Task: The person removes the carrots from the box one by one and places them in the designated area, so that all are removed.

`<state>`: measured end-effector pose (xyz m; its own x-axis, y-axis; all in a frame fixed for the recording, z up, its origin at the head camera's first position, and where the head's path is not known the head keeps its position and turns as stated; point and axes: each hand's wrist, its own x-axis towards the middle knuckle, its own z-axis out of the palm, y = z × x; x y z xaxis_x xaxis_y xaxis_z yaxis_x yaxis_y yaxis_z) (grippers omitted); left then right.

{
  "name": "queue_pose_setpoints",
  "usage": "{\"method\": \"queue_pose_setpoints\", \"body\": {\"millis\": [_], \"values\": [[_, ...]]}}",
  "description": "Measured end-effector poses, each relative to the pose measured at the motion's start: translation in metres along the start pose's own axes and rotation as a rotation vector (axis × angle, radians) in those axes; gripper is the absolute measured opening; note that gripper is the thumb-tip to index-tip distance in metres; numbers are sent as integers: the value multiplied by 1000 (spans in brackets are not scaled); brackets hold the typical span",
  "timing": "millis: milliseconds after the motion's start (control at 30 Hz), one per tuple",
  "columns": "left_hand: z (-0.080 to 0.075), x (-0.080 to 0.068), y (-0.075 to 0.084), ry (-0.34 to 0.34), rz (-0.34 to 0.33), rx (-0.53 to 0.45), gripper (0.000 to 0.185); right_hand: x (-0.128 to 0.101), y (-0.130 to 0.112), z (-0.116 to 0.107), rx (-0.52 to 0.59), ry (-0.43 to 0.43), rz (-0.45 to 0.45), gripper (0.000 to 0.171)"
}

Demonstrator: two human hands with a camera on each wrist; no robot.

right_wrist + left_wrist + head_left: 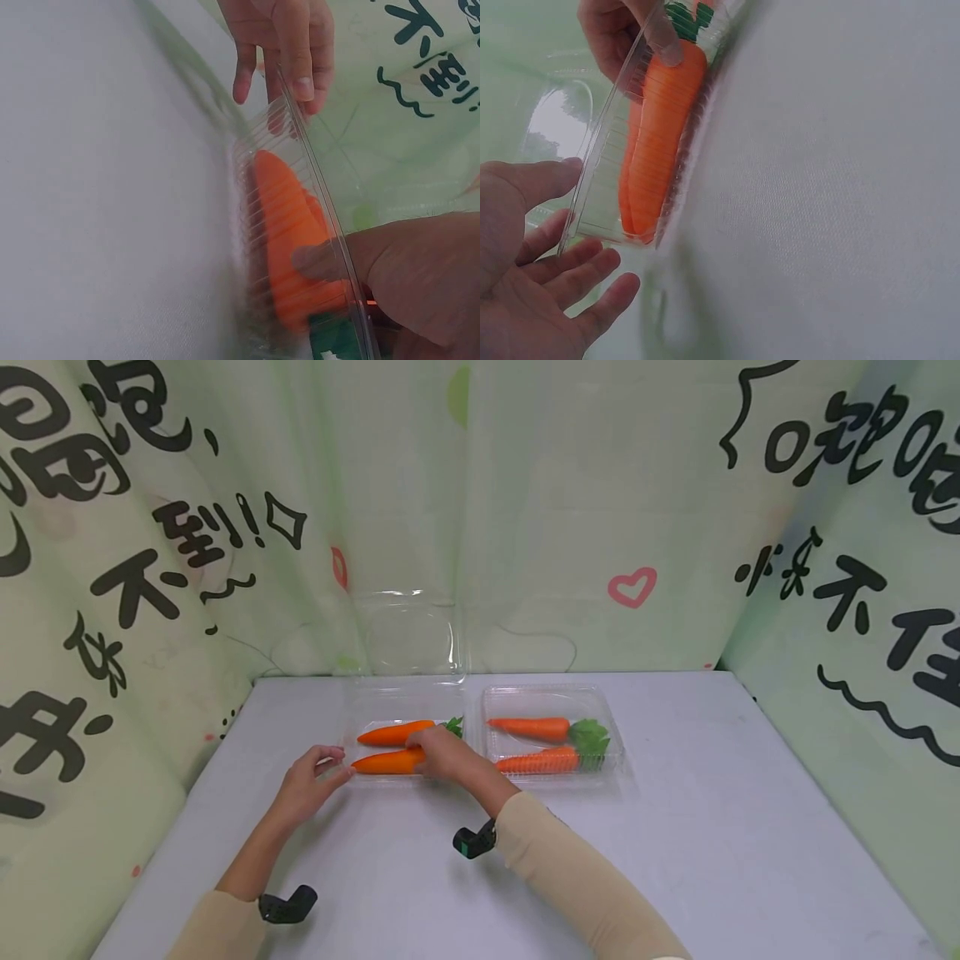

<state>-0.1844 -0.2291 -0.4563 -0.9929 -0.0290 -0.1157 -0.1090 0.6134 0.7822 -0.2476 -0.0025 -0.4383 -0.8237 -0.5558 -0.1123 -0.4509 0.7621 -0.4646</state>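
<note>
Two boxes (pixel 547 703) hold two carrots (pixel 531 728) each; right grip (pixel 452 755) pinches one carrot (pixel 386 762), left grip (pixel 309 783) apart.

White tabletop (pixel 780 852): our landmark, a flat pale surface that narrows towards its back edge.
Green curtain (pixel 540 468): we see pale cloth rising behind the tabletop and along both its sides, with soft vertical folds.
Left-hand print: we find bold black Chinese characters (pixel 135 587) left of the tabletop, with a four-pointed star outline (pixel 286 520) above its back left corner.
Right-hand print: we spot more black lettering (pixel 850 591) right of the tabletop, over a wavy black line (pixel 892 713).
Red heart outline (pixel 632 587): above the tabletop's back edge.
Green half-circle (pixel 459 397): higher above that edge.
</note>
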Motion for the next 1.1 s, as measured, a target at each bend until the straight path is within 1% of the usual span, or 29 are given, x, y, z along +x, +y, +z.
{"method": "queue_pose_setpoints", "body": {"millis": [133,233,300,400,467,533,633,700,867,900,1000,1100], "values": [[0,1,0,-3,0,-11,48,-2,0,-1,-5,-4,0,36],[0,1,0,-6,5,-7,51,-4,0,-2,25,1,-7,34],[-1,2,0,-9,12,1,53,-5,0,-3,72,15,-45,38],[-1,2,0,-15,24,6,54,-5,2,-4,133,40,-164,57],[-2,2,0,-17,32,4,54,-5,3,-5,136,60,-219,64],[-2,1,0,-17,35,1,55,-4,4,-5,109,70,-236,62],[-2,1,0,-14,29,-3,55,-6,4,-6,77,73,-202,52],[-1,1,0,-13,23,-2,56,-7,3,-6,64,72,-186,50],[0,0,0,-12,22,1,56,-11,4,-8,76,78,-188,50],[0,0,0,-12,23,2,57,-12,4,-9,79,74,-178,46],[0,1,-1,-12,24,5,58,-13,4,-10,47,61,-124,35],[0,1,-2,-13,23,4,57,-14,4,-12,7,53,-64,27]]}}
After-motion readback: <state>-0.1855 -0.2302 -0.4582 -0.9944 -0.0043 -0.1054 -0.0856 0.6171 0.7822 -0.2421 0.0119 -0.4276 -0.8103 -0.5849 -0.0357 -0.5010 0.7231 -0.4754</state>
